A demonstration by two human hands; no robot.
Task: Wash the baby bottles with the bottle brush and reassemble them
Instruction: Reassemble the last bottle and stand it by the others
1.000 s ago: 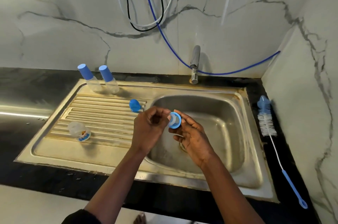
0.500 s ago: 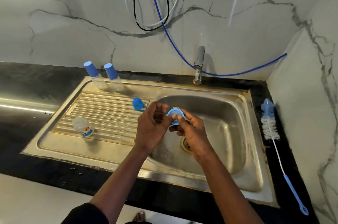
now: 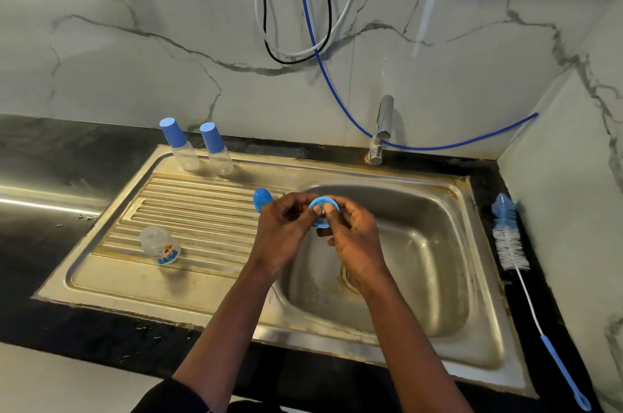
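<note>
Over the sink basin, my left hand and my right hand both pinch a blue bottle collar ring, thumbs pressed into its opening. A blue cap sits on the drainboard just behind my left hand. An open clear bottle body with a printed label lies on its side on the drainboard. Two capped baby bottles stand at the back of the drainboard. The bottle brush lies on the black counter at the right.
The steel sink has a ribbed drainboard on the left and a tap behind. A blue hose and looped cables hang on the marble wall. A side wall closes in at the right.
The ring has turned in my fingers from facing sideways to opening upward. Both hands stay together over the basin; the view has shifted slightly.
</note>
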